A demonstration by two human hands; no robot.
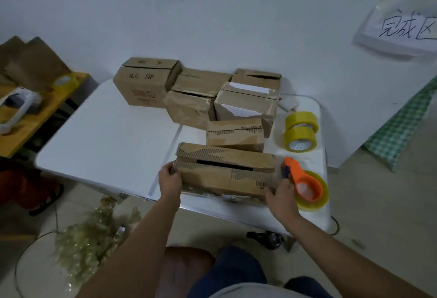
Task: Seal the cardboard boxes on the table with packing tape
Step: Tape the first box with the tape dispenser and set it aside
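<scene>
box: long worn brown cardboard box (pixel 224 174), near table edge, top flaps gapped
left hand (pixel 169 179): fingers curled round its left end
right hand (pixel 281 194): gripping right end
tape: orange-handled dispenser with yellowish roll (pixel 307 185) just beside it

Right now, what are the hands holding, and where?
Both grip the nearest box: left hand at its left end, right hand at its right front corner.

The scene is dimly and evenly lit, with soft shadows. Edges are bent by wide-angle distortion, and slight blur is seen throughout.
</scene>
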